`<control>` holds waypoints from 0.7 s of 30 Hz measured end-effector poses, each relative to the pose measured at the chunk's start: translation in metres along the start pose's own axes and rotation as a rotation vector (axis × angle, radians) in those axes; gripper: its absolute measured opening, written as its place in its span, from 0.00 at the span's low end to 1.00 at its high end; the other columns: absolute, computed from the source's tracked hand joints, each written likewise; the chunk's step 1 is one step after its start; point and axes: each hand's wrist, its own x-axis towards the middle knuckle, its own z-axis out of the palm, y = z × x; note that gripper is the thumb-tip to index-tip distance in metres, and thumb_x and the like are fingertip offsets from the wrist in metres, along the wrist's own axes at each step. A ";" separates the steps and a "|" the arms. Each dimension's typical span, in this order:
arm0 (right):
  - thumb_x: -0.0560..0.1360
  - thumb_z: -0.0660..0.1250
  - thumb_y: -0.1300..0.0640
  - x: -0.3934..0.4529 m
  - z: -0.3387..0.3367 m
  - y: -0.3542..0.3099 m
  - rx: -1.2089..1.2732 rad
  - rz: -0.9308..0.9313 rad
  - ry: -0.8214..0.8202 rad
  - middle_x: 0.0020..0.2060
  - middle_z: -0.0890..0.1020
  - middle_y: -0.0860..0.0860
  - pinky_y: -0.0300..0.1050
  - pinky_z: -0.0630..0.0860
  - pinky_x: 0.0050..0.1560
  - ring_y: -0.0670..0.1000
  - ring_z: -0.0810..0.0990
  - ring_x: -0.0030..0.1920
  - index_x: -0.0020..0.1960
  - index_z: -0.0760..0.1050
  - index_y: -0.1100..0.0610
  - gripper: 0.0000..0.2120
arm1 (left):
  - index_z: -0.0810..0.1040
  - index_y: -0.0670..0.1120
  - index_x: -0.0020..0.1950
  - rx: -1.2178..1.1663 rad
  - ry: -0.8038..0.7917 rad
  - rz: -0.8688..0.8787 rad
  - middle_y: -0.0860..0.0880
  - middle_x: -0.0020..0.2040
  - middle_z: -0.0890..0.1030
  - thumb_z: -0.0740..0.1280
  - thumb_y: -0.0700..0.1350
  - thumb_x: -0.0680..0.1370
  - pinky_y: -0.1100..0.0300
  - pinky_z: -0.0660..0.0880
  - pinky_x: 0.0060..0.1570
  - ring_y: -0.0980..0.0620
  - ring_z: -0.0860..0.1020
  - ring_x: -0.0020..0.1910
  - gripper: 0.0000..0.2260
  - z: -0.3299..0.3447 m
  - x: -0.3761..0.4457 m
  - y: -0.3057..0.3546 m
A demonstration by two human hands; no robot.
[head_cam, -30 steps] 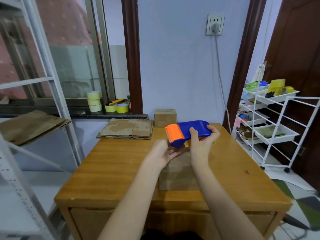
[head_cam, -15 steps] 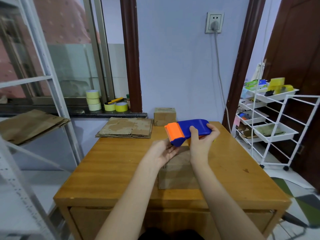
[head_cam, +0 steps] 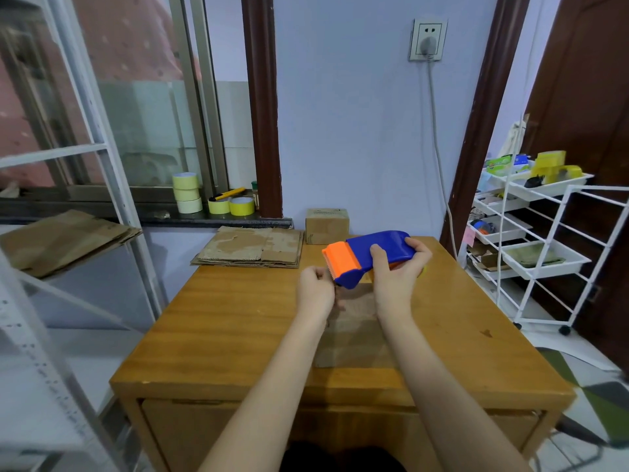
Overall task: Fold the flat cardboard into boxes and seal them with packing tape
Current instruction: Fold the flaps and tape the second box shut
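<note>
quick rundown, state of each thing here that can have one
tape dispenser: lifted above the box, gripped by the right hand
left hand: fingers curled at the dispenser's orange end; tape itself not visible
box under the hands: folded up, on the table
small box at the wall: closed
flat cardboard stack: unfolded, on the table's far edge
wall socket: plug in
</note>
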 end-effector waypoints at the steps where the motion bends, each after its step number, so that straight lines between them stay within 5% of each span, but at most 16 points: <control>1: 0.75 0.68 0.66 0.000 0.000 0.000 -0.004 0.001 -0.007 0.51 0.68 0.44 0.29 0.74 0.39 0.43 0.75 0.47 0.64 0.60 0.58 0.24 | 0.71 0.44 0.47 0.056 0.028 0.032 0.45 0.38 0.78 0.57 0.42 0.82 0.59 0.73 0.29 0.49 0.74 0.29 0.06 0.002 0.001 -0.002; 5: 0.74 0.68 0.67 0.002 -0.003 -0.003 -0.033 -0.016 -0.026 0.53 0.69 0.49 0.30 0.75 0.40 0.44 0.75 0.47 0.61 0.60 0.55 0.23 | 0.69 0.46 0.43 0.262 0.113 0.178 0.50 0.41 0.74 0.59 0.40 0.81 0.60 0.67 0.35 0.51 0.72 0.39 0.07 0.004 0.000 -0.007; 9: 0.74 0.67 0.68 0.008 -0.011 -0.006 -0.075 -0.061 -0.050 0.51 0.69 0.48 0.30 0.73 0.40 0.38 0.76 0.42 0.61 0.59 0.56 0.23 | 0.69 0.45 0.42 0.333 0.094 0.247 0.52 0.37 0.71 0.58 0.43 0.82 0.63 0.62 0.31 0.57 0.69 0.34 0.09 0.003 -0.001 -0.009; 16: 0.74 0.68 0.67 0.006 -0.017 -0.001 -0.100 -0.086 -0.042 0.49 0.69 0.44 0.28 0.73 0.40 0.31 0.75 0.40 0.61 0.59 0.56 0.22 | 0.71 0.47 0.36 0.215 0.081 0.202 0.48 0.35 0.76 0.61 0.47 0.81 0.57 0.68 0.35 0.50 0.73 0.35 0.13 0.000 0.008 -0.009; 21: 0.75 0.67 0.67 0.006 -0.017 0.001 -0.109 -0.093 -0.064 0.49 0.69 0.44 0.27 0.72 0.39 0.30 0.75 0.39 0.60 0.58 0.56 0.22 | 0.67 0.46 0.33 0.422 0.169 0.318 0.50 0.31 0.71 0.59 0.48 0.82 0.59 0.63 0.31 0.52 0.68 0.31 0.18 -0.003 0.007 -0.007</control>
